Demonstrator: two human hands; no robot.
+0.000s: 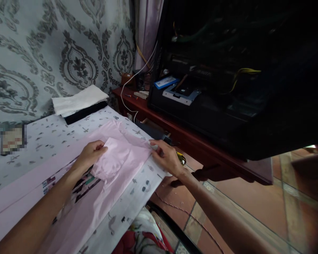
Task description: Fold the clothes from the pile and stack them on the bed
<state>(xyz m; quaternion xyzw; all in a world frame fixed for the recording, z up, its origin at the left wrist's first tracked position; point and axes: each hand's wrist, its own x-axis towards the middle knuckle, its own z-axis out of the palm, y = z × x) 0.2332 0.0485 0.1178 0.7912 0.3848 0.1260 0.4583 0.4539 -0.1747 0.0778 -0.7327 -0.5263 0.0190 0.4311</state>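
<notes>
A pink T-shirt point(139, 151) with dark printed lettering and a picture on its front lies spread over the white patterned cloth point(145, 183) in front of me. My left hand point(90, 155) pinches the edge of a folded-over pink part, which looks like a sleeve point(112, 158), between thumb and fingers. At the shirt's right end, by the table edge, the fingers of my right hand point(168, 157) close on the outer corner of the fabric. Between my hands the fabric is wrinkled and partly raised. My left forearm covers some of the print.
A folded white cloth point(81, 100) rests on a black one point(86, 112) near the patterned curtain point(79, 67). To the right, a red-brown wooden desk point(185, 135) carries an open computer case point(159, 93). A white cable point(123, 93) hangs there. A blurred item point(12, 139) is at far left.
</notes>
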